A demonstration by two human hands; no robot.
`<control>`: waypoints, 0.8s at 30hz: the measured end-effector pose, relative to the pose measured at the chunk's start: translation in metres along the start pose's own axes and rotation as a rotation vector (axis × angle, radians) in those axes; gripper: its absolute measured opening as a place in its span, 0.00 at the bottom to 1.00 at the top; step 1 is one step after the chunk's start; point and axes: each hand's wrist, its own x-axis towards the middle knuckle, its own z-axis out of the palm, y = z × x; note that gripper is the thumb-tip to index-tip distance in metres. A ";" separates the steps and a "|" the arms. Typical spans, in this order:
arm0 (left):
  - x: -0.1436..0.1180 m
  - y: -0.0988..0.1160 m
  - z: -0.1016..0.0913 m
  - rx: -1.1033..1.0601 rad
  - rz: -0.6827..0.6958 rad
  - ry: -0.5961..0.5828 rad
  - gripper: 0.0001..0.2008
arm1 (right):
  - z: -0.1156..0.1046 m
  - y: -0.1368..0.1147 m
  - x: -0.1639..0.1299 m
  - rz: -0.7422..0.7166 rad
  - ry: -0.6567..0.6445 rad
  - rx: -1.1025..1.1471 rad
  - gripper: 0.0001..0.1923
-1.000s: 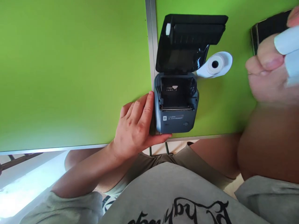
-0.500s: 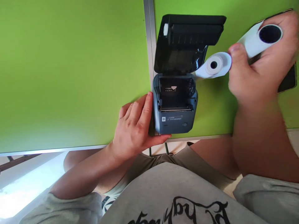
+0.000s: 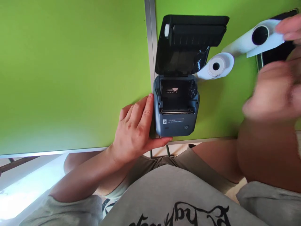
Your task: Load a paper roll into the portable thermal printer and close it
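Observation:
A small grey-blue label printer (image 3: 177,125) stands near the table's front edge, its black lid (image 3: 180,59) raised and its paper bay showing bare. Along the printer's left side lie the fingers of my left hand (image 3: 133,133), with the thumb against its front edge, holding it. To the right of the lid is a small white paper roll (image 3: 221,70) with a dark core hole. A longer white roll (image 3: 244,42) lies behind it, a loose flap of paper at its end. My right hand (image 3: 279,78), blurred, has thumb and fingers spread apart; its fingertips overlap the flap.
Beneath the long roll's flap and my right hand lies a dark phone-like slab (image 3: 274,56). A metal seam (image 3: 150,37) divides the green tabletop (image 3: 70,69), running behind the printer. My legs are under the front edge.
My right hand has let go of the long roll and moved right and toward me. The long roll now rests on the table by the small one. My left hand stays put.

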 end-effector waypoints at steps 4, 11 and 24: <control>0.000 0.000 0.000 0.017 -0.015 -0.003 0.55 | 0.015 -0.016 -0.013 -0.415 -0.330 -0.077 0.35; 0.000 0.001 0.001 0.011 -0.015 0.006 0.55 | 0.027 -0.022 -0.024 -0.359 -0.311 -0.330 0.26; 0.001 0.000 -0.001 0.001 -0.008 -0.008 0.55 | 0.030 -0.016 -0.024 -0.297 -0.340 -0.473 0.15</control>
